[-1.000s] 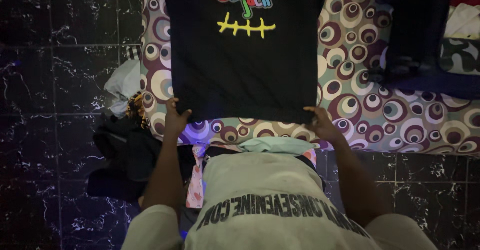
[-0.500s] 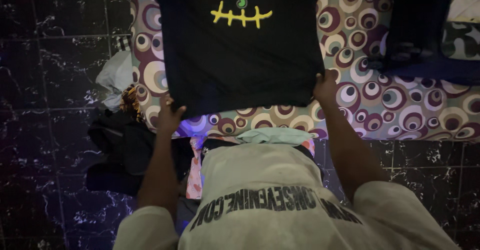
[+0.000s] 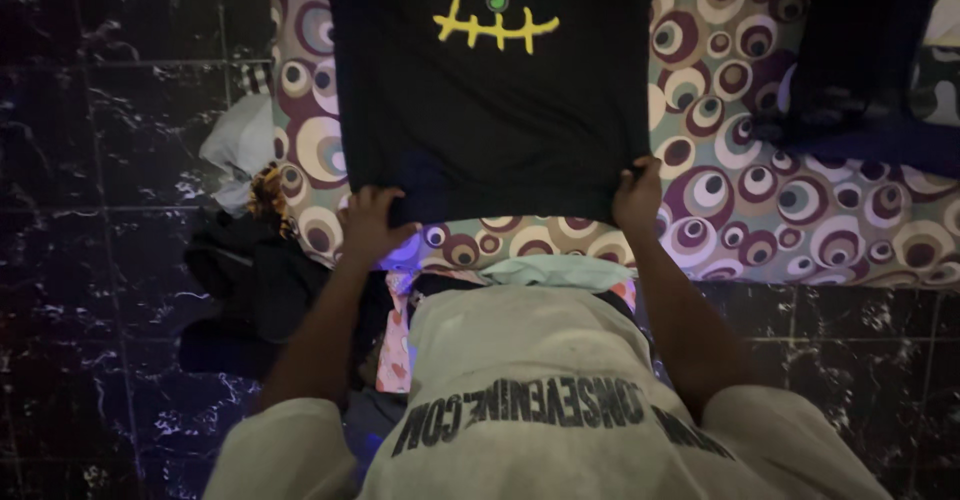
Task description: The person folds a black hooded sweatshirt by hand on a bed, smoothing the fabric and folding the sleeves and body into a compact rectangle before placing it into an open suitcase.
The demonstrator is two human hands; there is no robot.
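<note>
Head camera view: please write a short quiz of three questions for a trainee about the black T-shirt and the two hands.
1. True or false: both hands have a grip on the hem of the black cotton T-shirt.
2. The shirt lies on: A) bare floor B) circle-patterned bedding C) a chair.
3. What colour is the stitch-like mark on the shirt?

Key: 1 true, left hand and right hand; 2 B; 3 yellow.

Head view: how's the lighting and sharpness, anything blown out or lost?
Head view: dim and noisy overall; the black printed T-shirt loses fold detail in shadow; a blue-violet glow spills on the circle-patterned bed sheet beside the left hand; right hand slightly soft; dark marble floor tiles show faint glints, nothing blown out.
</note>
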